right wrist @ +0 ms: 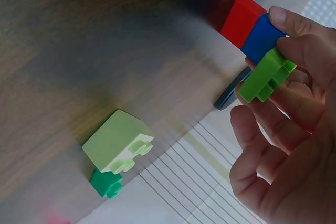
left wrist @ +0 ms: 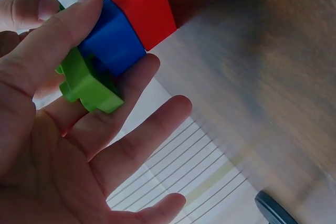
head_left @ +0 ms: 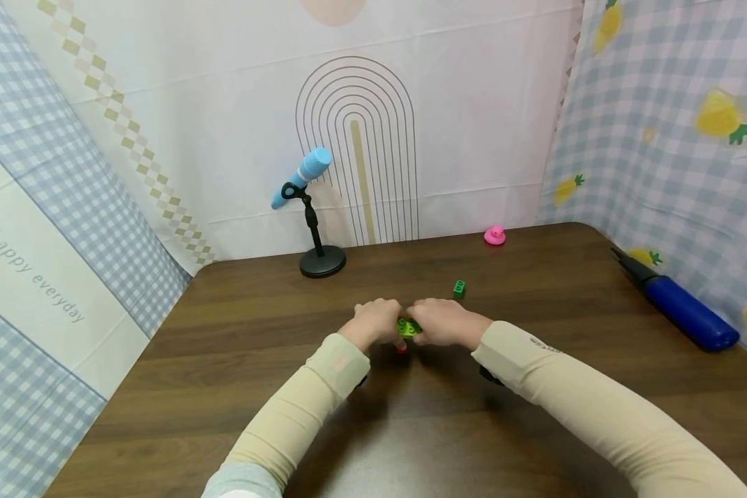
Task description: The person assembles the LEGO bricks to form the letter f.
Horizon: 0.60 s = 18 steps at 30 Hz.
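Note:
Both hands meet over a small stack of toy building bricks near the middle of the table. A red brick (left wrist: 144, 11) is at the bottom, a blue brick (left wrist: 113, 38) above it and a lime-green brick (right wrist: 266, 77) on top. My left hand (head_left: 380, 321) pinches the blue brick between thumb and a finger, its other fingers spread. My right hand (head_left: 443, 323) pinches the lime-green brick between thumb and fingers. Whether the red brick touches the table is unclear. A pale green brick (right wrist: 118, 142) and a dark green brick (right wrist: 106, 183) lie beyond the right hand.
A blue microphone (head_left: 305, 173) sits on a black stand (head_left: 322, 261) at the back of the brown table (head_left: 224, 373). A pink rubber duck (head_left: 494, 235) is at the back right. The blue hand pump (head_left: 687, 311) lies along the right edge. Patterned cloths hang around the table.

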Available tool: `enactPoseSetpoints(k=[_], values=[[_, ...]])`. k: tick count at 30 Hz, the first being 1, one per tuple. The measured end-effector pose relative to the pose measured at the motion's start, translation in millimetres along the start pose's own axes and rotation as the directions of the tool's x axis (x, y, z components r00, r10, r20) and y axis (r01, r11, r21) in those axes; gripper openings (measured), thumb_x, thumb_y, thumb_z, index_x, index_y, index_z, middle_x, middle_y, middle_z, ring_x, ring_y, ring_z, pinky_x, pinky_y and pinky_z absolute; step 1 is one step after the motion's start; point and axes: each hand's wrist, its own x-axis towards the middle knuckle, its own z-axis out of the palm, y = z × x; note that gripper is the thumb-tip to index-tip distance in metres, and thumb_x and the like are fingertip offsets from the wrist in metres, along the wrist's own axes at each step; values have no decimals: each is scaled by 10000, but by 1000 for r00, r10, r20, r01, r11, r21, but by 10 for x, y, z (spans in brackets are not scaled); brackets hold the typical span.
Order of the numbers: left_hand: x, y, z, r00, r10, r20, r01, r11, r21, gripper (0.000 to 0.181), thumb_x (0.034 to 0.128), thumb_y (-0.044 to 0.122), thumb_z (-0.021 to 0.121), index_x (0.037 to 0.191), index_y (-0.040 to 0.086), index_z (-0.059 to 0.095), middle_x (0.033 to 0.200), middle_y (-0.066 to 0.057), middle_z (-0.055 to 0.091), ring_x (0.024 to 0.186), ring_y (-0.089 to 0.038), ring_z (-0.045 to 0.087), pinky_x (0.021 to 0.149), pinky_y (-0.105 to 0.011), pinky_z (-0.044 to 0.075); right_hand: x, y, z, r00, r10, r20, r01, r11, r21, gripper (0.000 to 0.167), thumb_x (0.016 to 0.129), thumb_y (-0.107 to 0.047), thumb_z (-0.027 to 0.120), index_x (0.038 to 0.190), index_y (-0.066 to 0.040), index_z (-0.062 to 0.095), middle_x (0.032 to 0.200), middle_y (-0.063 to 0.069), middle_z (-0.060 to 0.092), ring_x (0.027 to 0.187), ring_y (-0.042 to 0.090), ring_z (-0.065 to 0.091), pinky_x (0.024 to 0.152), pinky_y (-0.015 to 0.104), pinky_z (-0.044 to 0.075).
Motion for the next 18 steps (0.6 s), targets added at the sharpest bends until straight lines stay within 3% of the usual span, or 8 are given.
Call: enactPoseSetpoints(k=[11,18], values=[[12,-20,-8,1000,-6,8,6,999,-45,285,569,299,810,749,200,613,678,64,540,669,-145,489,620,-379,318,27,-22,-43,1000,-15,24,14,999,53,160,775,-174,650,893,-101,571,773,11,474,689,168,457,560,321,390],[12,-71,5,1000,6,20,-4,996,-94,385,559,290,814,901,219,654,716,74,537,688,-142,482,614,-362,302,50,-20,-31,999,-25,32,24,999,43,197,764,-164,660,929,-90,581,794,15,485,708,162,453,581,307,389]])
